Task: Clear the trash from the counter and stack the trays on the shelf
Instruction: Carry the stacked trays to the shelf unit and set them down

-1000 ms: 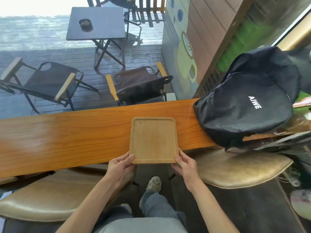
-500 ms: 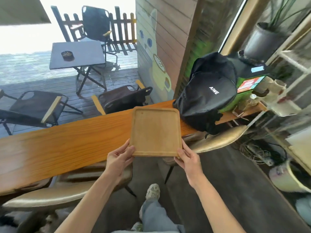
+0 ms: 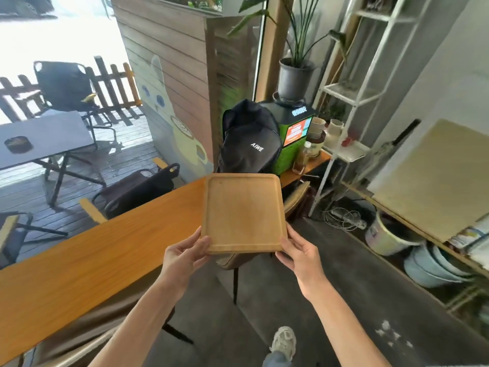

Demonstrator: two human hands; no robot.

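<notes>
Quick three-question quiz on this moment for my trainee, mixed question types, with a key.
1. True or false: the wooden tray rests flat on the counter.
2. Which hands hold the tray? A) left hand only B) right hand only C) both
3. Fill in: the black backpack sits on the ____.

Key: 1 false, it is lifted clear; 2 C, one at each near corner; 3 counter.

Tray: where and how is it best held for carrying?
By the near corners of the tray, from its near edge, as the left hand and right hand do: it is flat and wide, with a raised rim for thumbs.
</notes>
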